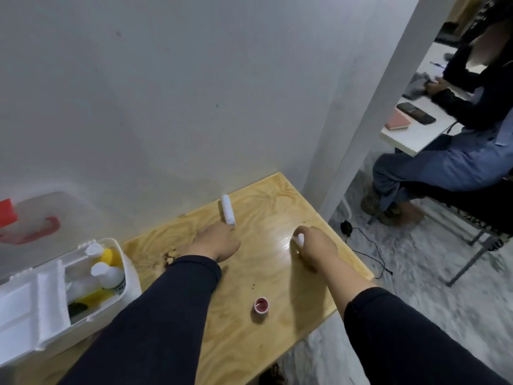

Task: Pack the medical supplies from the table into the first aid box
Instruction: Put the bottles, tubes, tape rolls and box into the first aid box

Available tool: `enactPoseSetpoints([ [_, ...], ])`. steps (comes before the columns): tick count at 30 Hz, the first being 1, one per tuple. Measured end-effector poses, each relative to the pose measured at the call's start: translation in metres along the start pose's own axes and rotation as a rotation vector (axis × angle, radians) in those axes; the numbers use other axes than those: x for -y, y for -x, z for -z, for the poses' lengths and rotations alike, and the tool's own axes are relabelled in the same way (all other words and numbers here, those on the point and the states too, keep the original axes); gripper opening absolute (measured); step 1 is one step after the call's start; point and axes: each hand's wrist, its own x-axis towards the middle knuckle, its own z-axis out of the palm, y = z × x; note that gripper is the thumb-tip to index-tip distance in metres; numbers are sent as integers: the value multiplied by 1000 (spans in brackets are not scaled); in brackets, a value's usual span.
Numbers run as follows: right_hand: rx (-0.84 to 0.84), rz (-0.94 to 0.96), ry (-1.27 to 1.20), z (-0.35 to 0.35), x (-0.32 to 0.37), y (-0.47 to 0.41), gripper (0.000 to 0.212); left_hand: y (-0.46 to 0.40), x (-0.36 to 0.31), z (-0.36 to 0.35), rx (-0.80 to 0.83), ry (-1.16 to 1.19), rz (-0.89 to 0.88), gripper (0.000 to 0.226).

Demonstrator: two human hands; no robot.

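Note:
A white first aid box stands open at the table's left, with white and yellow bottles inside and its clear lid raised against the wall. My left hand reaches to the near end of a white tube-shaped item lying by the wall; its fingers touch that end. My right hand is closed around a small white item on the table. A small round pink-lidded jar sits near the front edge, between my arms.
The wooden table ends at the right over a grey floor with a black cable. A seated person works at a white desk beyond a white pillar. The wall runs close behind the table.

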Motion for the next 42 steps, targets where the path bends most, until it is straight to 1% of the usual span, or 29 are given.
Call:
enactPoseSetpoints([
  [2,-8,41,-13,3,9,-14,33,-6,-1,1,5,20,25,53],
  [5,22,99,-56,7,33,-37,32,-14,3,6,-9,56,71,48],
  [8,51,160,-105,9,66,-59,34,-19,13,14,-14,27,108,43],
  [10,72,172,-194,6,88,-74,35,-23,23,20,-24,1,143,47],
  [12,76,184,-227,1,112,-87,29,-28,34,23,-38,-12,170,53],
  [13,72,183,-216,-3,124,-92,27,-30,39,23,-46,-19,176,54],
  [16,70,158,-104,-15,154,-100,44,-30,46,19,-45,-14,201,56],
  [17,58,161,-44,-19,159,-100,45,-29,47,16,-40,-9,211,57],
  [20,7,193,88,-28,166,-102,34,-26,53,10,-30,18,249,53],
  [24,7,216,38,-27,163,-101,31,-20,57,7,-48,63,267,48],
  [27,17,231,-65,-17,164,-91,33,-9,59,15,-84,59,243,49],
  [32,-46,286,-282,6,195,-47,44,23,66,38,-178,36,198,47],
  [33,-57,309,-312,12,202,-36,42,31,69,43,-199,23,189,47],
  [35,-59,348,-358,26,218,-10,30,51,76,53,-231,8,170,46],
  [38,-78,401,-378,35,245,23,44,82,95,66,-287,-3,169,52],
  [42,-83,481,-490,31,286,72,44,124,134,67,-362,15,208,54],
])
